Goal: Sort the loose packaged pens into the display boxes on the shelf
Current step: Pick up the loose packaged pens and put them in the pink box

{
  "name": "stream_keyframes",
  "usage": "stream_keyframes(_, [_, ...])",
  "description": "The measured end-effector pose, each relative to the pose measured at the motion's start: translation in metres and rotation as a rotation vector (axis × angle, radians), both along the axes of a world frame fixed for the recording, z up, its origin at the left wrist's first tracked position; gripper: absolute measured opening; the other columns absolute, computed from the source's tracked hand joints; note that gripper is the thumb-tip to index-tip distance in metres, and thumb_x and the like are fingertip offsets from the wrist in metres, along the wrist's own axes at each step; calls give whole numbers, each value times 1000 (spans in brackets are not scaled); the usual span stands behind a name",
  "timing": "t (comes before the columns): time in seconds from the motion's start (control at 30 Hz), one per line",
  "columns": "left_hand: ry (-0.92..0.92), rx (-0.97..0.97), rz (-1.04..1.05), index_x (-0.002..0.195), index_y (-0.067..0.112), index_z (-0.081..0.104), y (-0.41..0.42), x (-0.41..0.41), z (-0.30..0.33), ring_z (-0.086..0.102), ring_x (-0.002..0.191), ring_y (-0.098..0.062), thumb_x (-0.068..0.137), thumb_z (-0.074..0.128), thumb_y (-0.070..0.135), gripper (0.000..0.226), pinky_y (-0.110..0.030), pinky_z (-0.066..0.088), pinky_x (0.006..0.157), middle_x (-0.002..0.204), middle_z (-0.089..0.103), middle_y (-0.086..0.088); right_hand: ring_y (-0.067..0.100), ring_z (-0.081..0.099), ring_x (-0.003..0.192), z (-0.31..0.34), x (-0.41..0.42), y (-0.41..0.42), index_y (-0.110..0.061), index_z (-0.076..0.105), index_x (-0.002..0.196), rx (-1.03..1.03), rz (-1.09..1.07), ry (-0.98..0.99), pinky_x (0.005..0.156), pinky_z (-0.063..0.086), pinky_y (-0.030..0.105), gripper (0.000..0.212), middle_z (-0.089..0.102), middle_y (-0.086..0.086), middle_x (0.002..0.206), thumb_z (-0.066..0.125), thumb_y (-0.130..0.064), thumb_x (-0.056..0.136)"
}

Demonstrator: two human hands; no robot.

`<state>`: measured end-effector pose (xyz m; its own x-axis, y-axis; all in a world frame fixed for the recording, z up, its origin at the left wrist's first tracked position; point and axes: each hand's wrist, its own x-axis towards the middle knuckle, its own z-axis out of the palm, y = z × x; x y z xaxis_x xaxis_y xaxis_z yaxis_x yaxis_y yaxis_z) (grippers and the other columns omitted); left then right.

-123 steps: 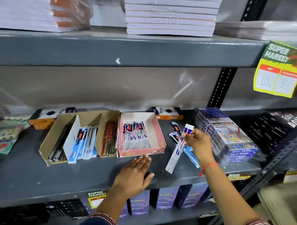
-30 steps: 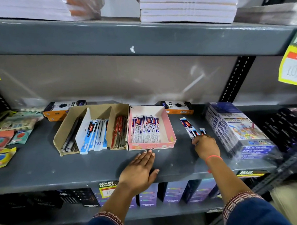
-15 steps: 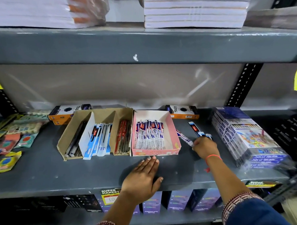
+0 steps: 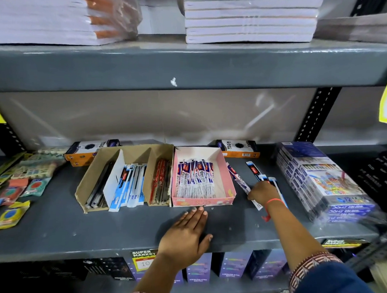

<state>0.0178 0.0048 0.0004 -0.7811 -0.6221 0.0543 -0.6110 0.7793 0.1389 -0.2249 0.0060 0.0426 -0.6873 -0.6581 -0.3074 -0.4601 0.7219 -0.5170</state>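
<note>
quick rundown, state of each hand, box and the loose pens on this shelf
left hand: open, flat on shelf, fingertips at the pink box's front edge
right hand: closed on loose packaged pens
pink display box: open-topped, partly filled with pen packs
brown cardboard box: open, divided compartments, each holding pens
orange-and-white boxes: closed, lying behind the display boxes

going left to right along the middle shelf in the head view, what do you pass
Loose packets → brown divided box → pink box → loose pens → right hand → stacked colour sets. The left hand lies flat in front of the pink box.
</note>
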Motion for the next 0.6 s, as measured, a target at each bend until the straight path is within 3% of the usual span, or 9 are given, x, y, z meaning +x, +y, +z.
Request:
stream_keyframes(0.07, [16,-13,0,146,17,2,0,-1,0,-3,141,-12,79,-11,64,83,-17,-20,99,151,-6,8,31,61,106,4,-2,5,2,65,108,-73,-49,-49,81,48,25,32,66,17,113,66,-14,81])
stream_keyframes(0.17, [-11,-6,4,146,16,0,0,-3,-3,-6,140,-11,93,1,55,66,-19,-17,104,154,-4,3,24,51,59,6,-1,17,-5,62,78,-406,-170,-329,44,42,13,9,57,14,76,70,0,77])
stream_keyframes(0.27, [4,-4,13,146,15,5,0,-1,-4,-4,139,-10,75,-24,64,91,-24,-15,105,153,1,1,7,49,41,8,5,32,-12,54,63,-688,-205,-667,39,41,11,30,59,2,52,63,12,79])
stream_keyframes(0.3, [3,-21,3,145,13,14,-1,-1,-6,4,139,-9,73,-27,63,96,-27,-10,107,152,7,0,3,51,40,12,9,37,-12,55,64,-743,-184,-716,39,42,9,30,62,-4,47,61,12,80])
stream_keyframes(0.37, [-60,9,49,134,11,43,-1,-2,-2,35,130,-10,87,-14,55,86,-34,13,107,142,38,-3,1,54,42,18,14,45,-11,56,67,-835,-149,-784,41,43,8,28,64,-8,44,60,13,81])
stream_keyframes(0.4, [-52,-7,74,129,11,50,0,-3,-1,42,126,-10,91,-9,53,82,-36,19,105,137,46,-3,1,55,43,20,16,48,-11,56,68,-866,-141,-802,42,44,9,28,65,-9,45,60,13,80])
stream_keyframes(0.5, [5,16,10,143,11,19,0,-2,-6,9,137,-11,73,-26,63,98,-35,-6,107,150,15,-1,2,54,44,23,23,56,-12,56,69,-916,-127,-841,43,45,11,28,64,-9,50,61,12,80])
stream_keyframes(0.6, [-29,4,11,146,14,3,-1,-1,-5,-1,140,-13,52,-41,68,117,-27,-16,104,153,-1,2,0,56,43,25,27,61,-12,56,69,-924,-98,-857,44,46,10,27,66,-8,51,61,12,80])
